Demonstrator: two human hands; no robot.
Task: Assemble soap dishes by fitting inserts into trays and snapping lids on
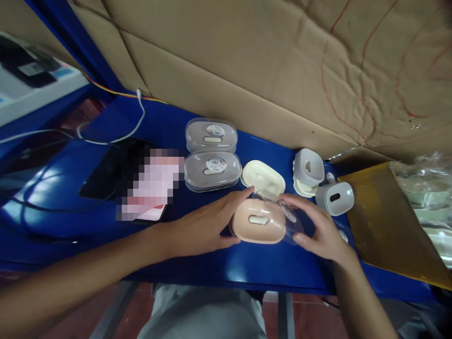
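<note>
My left hand (208, 223) curls around the left side of a peach oval plastic box (259, 233), fingers at its far edge and thumb at its near edge. A pale slider tab (258, 220) sits in the middle of its top. Against the box's right side, my right hand (323, 233) grips a clear plastic cover (294, 228), tilted, with a sticker on it. Its outline is partly blurred. Just behind the box lies a cream oval piece (264, 176).
Two grey boxes under clear covers (212, 172) stand behind, on the blue table (233, 268). Farther right are a grey container (310, 167) and a grey piece with a dark slot (339, 200). A carton (381, 221) bounds the right; a phone (155, 188) and cables lie left.
</note>
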